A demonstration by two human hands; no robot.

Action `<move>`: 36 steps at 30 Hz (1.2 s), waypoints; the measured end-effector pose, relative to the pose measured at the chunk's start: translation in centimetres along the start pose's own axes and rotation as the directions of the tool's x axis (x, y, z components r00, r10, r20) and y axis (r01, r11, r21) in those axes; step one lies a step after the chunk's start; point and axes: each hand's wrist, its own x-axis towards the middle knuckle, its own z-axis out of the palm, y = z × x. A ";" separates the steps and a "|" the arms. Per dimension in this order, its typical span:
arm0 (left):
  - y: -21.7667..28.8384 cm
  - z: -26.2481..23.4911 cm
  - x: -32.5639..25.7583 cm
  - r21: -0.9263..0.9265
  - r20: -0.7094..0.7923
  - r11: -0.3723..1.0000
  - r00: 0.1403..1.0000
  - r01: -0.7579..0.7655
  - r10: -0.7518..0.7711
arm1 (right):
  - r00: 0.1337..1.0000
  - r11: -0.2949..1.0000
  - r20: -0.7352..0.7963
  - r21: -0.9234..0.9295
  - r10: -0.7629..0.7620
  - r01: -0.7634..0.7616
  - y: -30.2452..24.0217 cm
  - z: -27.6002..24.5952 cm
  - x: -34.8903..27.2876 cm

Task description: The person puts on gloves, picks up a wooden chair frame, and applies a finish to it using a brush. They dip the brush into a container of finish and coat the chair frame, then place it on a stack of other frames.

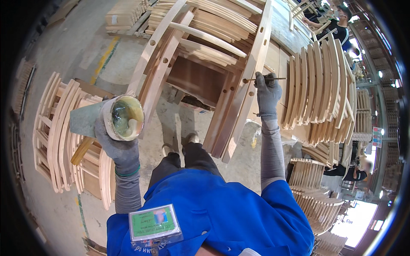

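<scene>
My left hand, in a grey glove, is wrapped round a round cup with pale yellowish glue inside. Beside that hand are a flat-sided grey-green block and a wooden handle; they look like a mallet, but the glove hides where they join. Between the gloved fingers of my right hand is a thin stick. Its tip is at a hole near the edge of a long wooden post. That post belongs to a pale chair frame with curved cross slats.
Curved wooden chair parts stand stacked at the right, and more frames lean at the left. Wood pieces are piled on the far floor. A co-worker stands at the far right; another person is lower down.
</scene>
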 end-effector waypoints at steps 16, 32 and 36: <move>2.3 5.6 4.6 -0.563 0.150 0.741 0.927 0.366 -0.343 | 0.980 0.917 0.190 0.374 0.067 -0.135 -2.8 -2.7 -0.3; 1.9 5.0 11.8 -0.779 0.157 0.568 0.960 0.264 -0.231 | 0.831 0.710 0.297 0.687 -0.471 0.157 -17.4 8.4 -10.0; 0.5 2.2 14.1 -0.819 0.161 0.485 0.934 0.307 -0.320 | 0.748 0.604 0.237 0.752 -0.620 0.262 -19.0 10.5 -11.4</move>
